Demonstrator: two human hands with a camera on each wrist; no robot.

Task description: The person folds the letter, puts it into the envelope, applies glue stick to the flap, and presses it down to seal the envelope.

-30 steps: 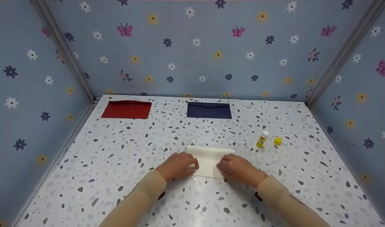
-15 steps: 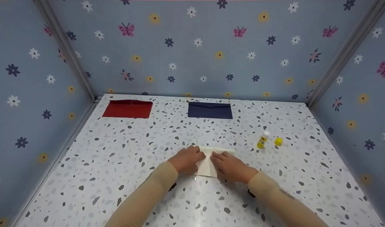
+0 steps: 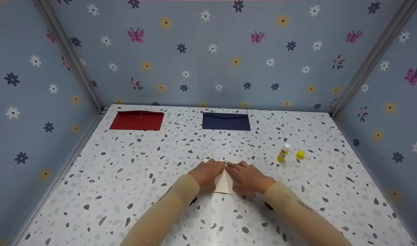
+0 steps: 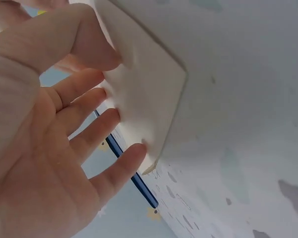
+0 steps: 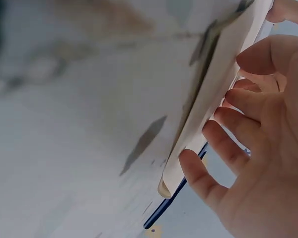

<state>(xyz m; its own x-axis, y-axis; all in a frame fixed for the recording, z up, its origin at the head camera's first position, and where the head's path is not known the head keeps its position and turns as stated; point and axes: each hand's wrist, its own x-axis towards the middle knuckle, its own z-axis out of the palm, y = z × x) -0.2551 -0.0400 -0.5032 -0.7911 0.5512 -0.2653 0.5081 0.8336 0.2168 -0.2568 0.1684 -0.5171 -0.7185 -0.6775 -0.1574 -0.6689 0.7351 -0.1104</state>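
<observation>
A cream envelope (image 3: 225,183) lies on the table in front of the person, mostly covered by both hands in the head view. My left hand (image 3: 208,173) presses its fingertips on the envelope's far part, thumb also touching its surface. Beside it my right hand (image 3: 246,177) presses the same far edge, the two hands meeting at the middle. Both wrist views show the fingers spread and gently bent, tips resting on the cream paper (image 4: 144,89) without wrapping round it. At one end in the right wrist view, the envelope's folded edge (image 5: 165,189) stands slightly puffed.
Farther back lie a red envelope (image 3: 136,121) on the left and a dark blue envelope (image 3: 226,122) in the middle. A glue stick (image 3: 283,152) with a white end lies to the right, next to a yellow cap (image 3: 300,154). Patterned panels (image 3: 208,51) enclose the speckled table (image 3: 143,164).
Both hands have slid inward and away from the person, from the envelope's sides to the middle of its far edge. The curled far flap seen earlier is now beneath the fingers.
</observation>
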